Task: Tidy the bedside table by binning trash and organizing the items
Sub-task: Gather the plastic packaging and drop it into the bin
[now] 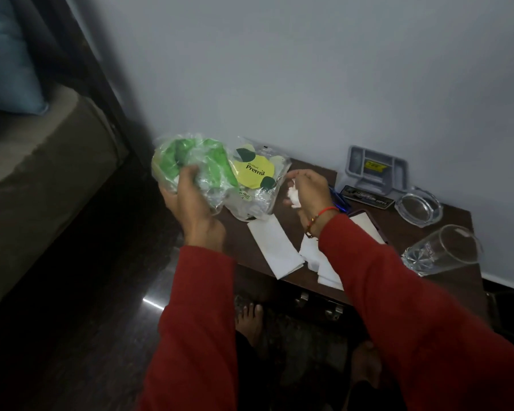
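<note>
Trash is half gathered: left hand (187,200) grips a green bag (190,161), right hand (306,191) pinches a white wad (293,197). Papers (275,250), glass (442,250) and yellow packet (255,176) wait on the worktop (445,280).

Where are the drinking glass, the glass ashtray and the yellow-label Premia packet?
drinking glass (441,251), head view, on its clear side wall.
glass ashtray (419,206), head view, on its bowl.
Premia packet (254,173), head view, on the yellow label.
</note>
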A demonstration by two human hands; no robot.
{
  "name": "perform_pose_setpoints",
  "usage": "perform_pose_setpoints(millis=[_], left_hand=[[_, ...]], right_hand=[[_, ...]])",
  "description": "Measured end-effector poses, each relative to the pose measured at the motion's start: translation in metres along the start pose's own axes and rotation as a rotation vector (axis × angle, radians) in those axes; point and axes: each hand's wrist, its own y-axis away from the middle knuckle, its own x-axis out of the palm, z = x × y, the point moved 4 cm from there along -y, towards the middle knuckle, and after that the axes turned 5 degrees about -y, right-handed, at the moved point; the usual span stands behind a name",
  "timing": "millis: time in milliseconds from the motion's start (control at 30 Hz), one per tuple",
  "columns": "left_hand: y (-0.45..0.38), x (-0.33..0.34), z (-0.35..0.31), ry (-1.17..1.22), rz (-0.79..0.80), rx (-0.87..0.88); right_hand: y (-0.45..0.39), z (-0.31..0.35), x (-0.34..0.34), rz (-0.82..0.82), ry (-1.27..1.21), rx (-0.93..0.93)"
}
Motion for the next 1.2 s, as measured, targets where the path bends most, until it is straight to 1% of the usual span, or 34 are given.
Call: perform_pose_setpoints(millis=[67,100,167,233,333,500,633,733,800,867,967,1033,1100,1133,1200], left_hand=[[-0.005,-0.004,-0.001,0.011,-0.023,0.001],[-0.005,-0.004,-0.002,0.012,-0.029,0.005],[-0.006,-0.005,-0.003,-0.002,-0.022,0.002],[-0.009,-0.005,-0.001,-0.010,-0.013,0.009],[-0.014,-0.003,0.004,-0.002,0.012,0.023],[-0.017,0.001,0.009,-0.054,0.027,0.018],[-0.017,0.000,0.006,-0.069,0.031,0.041],[-0.005,0.005,0.003,-0.104,0.050,0.072],[0.002,0.010,0.004,-0.112,0.090,0.057],[0.013,0.017,0.007,-0.123,0.140,0.052],[0.041,0.030,0.014,-0.192,0.232,0.106],[0.067,0.038,0.028,-0.251,0.327,0.113],[0.095,0.046,0.048,-0.297,0.461,0.059],[0.112,0.052,0.060,-0.315,0.556,0.032],[0.149,0.065,0.083,-0.328,0.768,-0.053]], right_hand=[[-0.014,-0.001,0.005,-0.026,0.091,0.059],[-0.022,-0.003,0.009,-0.033,0.194,0.055],[-0.036,-0.006,0.016,-0.064,0.481,0.021],[-0.047,-0.015,0.021,-0.078,0.664,0.034],[-0.057,-0.026,0.031,-0.039,0.749,0.039],[-0.068,-0.029,0.037,-0.033,0.869,-0.058],[-0.061,-0.011,0.028,-0.090,0.684,-0.249],[-0.036,0.018,0.012,-0.092,0.568,-0.395],[-0.015,0.043,-0.005,-0.090,0.508,-0.479],[0.009,0.066,-0.029,-0.040,0.422,-0.529],[0.051,0.100,-0.075,0.096,0.211,-0.502],[0.084,0.123,-0.113,0.137,0.089,-0.491],[0.112,0.135,-0.151,0.170,-0.009,-0.444],[0.124,0.139,-0.169,0.177,-0.019,-0.418],[0.139,0.136,-0.201,0.130,0.089,-0.371]])
